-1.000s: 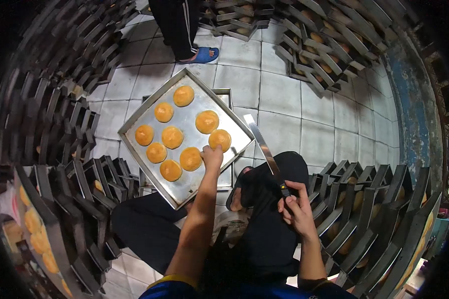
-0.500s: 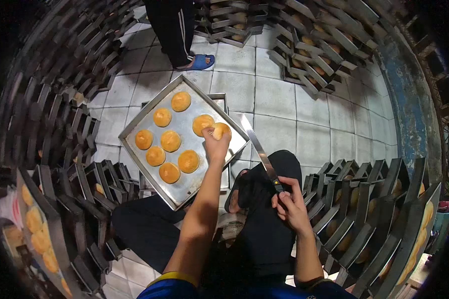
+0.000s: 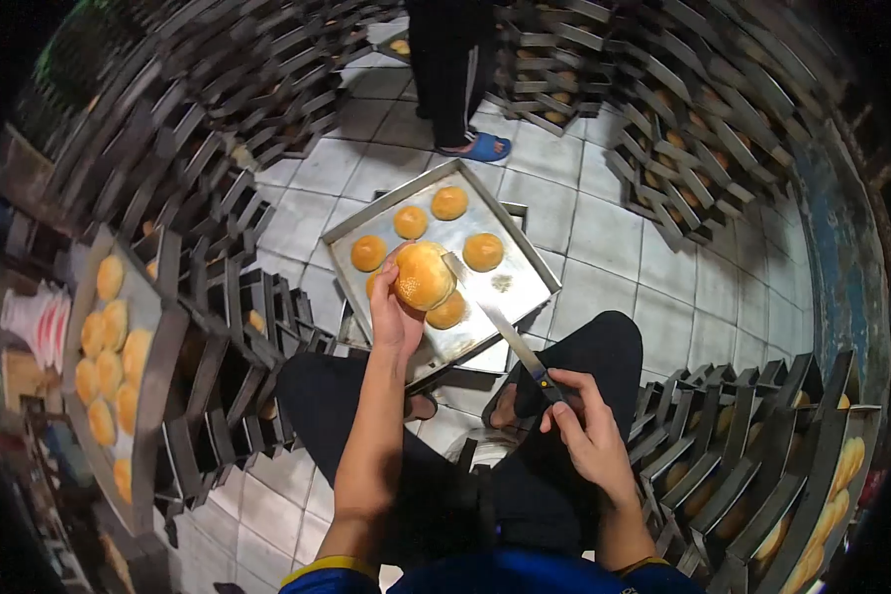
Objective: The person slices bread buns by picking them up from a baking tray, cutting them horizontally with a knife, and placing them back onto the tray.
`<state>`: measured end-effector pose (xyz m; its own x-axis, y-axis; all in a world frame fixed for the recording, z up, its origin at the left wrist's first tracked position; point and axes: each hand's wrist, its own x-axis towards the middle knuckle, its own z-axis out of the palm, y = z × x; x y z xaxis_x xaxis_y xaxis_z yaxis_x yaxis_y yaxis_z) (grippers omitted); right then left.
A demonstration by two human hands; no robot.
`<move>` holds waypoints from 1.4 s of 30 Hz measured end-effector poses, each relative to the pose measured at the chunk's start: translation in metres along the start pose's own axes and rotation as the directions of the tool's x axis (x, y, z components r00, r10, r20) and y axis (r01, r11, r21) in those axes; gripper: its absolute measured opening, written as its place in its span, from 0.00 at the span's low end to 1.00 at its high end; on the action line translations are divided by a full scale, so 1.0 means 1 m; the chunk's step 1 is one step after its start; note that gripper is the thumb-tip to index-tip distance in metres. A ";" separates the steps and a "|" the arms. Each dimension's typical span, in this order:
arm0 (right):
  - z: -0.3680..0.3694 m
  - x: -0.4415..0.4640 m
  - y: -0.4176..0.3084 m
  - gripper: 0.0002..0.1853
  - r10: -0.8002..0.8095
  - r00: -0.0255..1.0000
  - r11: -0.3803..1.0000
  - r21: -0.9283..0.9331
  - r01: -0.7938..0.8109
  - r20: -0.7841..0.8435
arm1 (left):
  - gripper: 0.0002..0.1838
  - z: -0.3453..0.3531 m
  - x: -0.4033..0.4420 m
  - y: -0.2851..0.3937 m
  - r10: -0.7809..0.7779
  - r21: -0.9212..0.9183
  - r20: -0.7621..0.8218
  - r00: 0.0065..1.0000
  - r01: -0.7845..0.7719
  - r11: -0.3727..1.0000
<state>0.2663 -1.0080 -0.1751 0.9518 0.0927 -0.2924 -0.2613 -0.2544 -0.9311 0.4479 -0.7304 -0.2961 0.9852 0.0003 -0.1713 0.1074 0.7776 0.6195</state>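
One round bun point(image 3: 425, 276) is over the tray point(image 3: 527, 290), its side clamped in the curled fingers of the left hand point(image 3: 390, 315); it looks light, soft and easily dented, best cupped loosely round the sides. The right hand's point(image 3: 592, 436) fingers close on the handle of the stiff, thin knife point(image 3: 505, 330), its tip by the bun.

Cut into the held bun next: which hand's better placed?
Right, I'd say: the right hand holds the bread knife, blade tip at or near the edge of the bun. The left hand is occupied holding that bun.
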 end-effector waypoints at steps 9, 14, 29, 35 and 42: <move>0.014 -0.028 -0.031 0.20 -0.078 0.997 0.988 -0.132 0.080 0.022 | 0.25 -0.017 -0.028 0.023 0.086 0.024 0.092 0.992 -0.088 0.996; 0.000 -0.035 -0.036 0.19 -0.005 0.999 0.986 -0.163 0.013 0.048 | 0.28 -0.037 -0.021 0.027 0.055 0.129 0.138 0.989 -0.073 0.989; -0.026 -0.040 -0.054 0.20 0.053 0.991 0.966 -0.257 -0.020 0.122 | 0.24 -0.037 -0.022 0.021 -0.116 0.219 0.226 0.967 0.065 0.974; -0.028 -0.038 -0.062 0.20 0.058 0.989 0.947 -0.320 -0.011 0.138 | 0.24 -0.036 -0.023 0.019 -0.118 0.310 0.283 0.952 0.026 0.951; -0.021 -0.033 -0.067 0.20 0.046 0.988 0.951 -0.309 0.003 0.150 | 0.24 -0.030 -0.026 0.011 -0.100 0.274 0.230 0.968 0.034 0.961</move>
<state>0.2556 -1.0147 -0.0986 0.9038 0.2242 -0.3644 -0.1963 -0.5394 -0.8188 0.4191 -0.7031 -0.3076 0.9737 -0.2218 -0.0517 0.1734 0.5748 0.7997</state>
